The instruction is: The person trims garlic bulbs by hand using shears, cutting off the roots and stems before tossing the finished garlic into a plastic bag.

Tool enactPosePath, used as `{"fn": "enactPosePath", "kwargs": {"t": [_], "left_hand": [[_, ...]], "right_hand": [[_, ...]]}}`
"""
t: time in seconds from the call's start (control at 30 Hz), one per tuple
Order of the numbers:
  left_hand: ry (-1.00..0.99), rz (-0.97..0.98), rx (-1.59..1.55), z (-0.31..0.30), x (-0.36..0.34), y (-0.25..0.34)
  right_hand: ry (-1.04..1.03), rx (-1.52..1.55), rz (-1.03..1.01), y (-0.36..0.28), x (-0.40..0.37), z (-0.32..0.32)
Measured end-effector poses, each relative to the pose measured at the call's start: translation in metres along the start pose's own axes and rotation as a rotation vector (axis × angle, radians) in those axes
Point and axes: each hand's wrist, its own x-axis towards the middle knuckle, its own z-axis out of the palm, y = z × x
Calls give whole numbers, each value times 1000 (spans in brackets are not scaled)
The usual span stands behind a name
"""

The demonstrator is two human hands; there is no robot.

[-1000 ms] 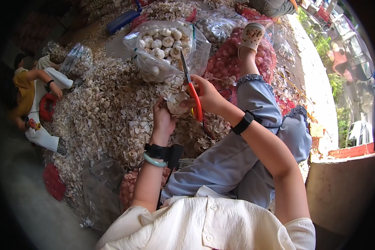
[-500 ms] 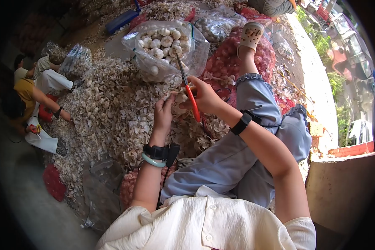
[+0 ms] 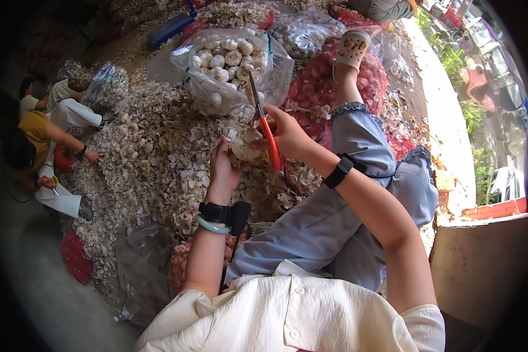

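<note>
My right hand (image 3: 286,134) is closed on a pair of scissors (image 3: 266,130) with red handles; the dark blades point up and away, toward the bag of garlic. My left hand (image 3: 223,167) is just left of it, palm partly turned up, fingers apart. Between the two hands are pale papery garlic skins (image 3: 239,141); whether a bulb is among them I cannot make out. Beyond my hands, a clear plastic bag (image 3: 278,73) stands with its mouth spread, holding several white garlic bulbs (image 3: 219,74).
Garlic and loose skins (image 3: 152,158) heap up on the left. Red mesh sacks (image 3: 311,85) of bulbs lie right of the bag, near my outstretched foot (image 3: 352,50). A co-worker in a yellow top (image 3: 35,126) sits at left, reaching into the heap. A blue dustpan-like object (image 3: 170,30) lies behind.
My left hand has drawn slightly down and left from my right hand, its fingers opening. Pale skins now show between the hands. The co-worker's hand has risen a little.
</note>
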Motion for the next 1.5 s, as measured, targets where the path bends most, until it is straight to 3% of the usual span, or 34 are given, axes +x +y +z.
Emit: {"fn": "enactPosePath", "kwargs": {"t": [0.03, 0.1, 0.13, 0.2, 0.23, 0.3, 0.63, 0.73, 0.8, 0.9, 1.0, 1.1, 1.17, 1.27, 1.37, 1.5], "left_hand": [[-2, 0, 0, 3, -4, 3], [-282, -39, 42, 12, -19, 10], [-282, -41, 44, 21, -26, 9], [-47, 258, 296, 39, -35, 1], [-46, 257, 297, 36, -32, 1], [-48, 642, 645, 32, -27, 1], [13, 689, 599, 31, -29, -4], [-19, 522, 477, 35, -30, -4], [-4, 227, 135, 58, -52, 6], [27, 180, -21, 54, -43, -1], [-126, 192, -94, 41, -34, -2], [-197, 235, -84, 43, -33, 8], [-128, 320, 40, 46, -35, 9], [138, 651, 364, 40, -21, -1], [3, 567, 225, 29, -15, -1], [-5, 501, 32, 44, -29, 9]], "right_hand": [[39, 16, 14, -3, -1, 0], [83, 35, 31, -6, -3, 0], [78, 36, 48, -5, -3, 0], [72, 38, 65, 1, 0, 1], [98, 54, 22, 10, 4, 4], [125, 70, -20, 13, 3, 5], [55, 244, -32, -6, 3, -4], [64, 288, 7, -14, 0, -5], [70, 351, 40, -15, -1, -5], [99, 419, 28, -12, 1, -2], [109, 487, 83, -9, 2, 0], [156, 369, 56, -2, 5, 2], [49, 232, -37, 5, 5, 1], [45, 139, -13, -2, 2, 1], [34, 180, -13, 0, 2, 1], [23, 155, -16, 1, 2, 1]]}}
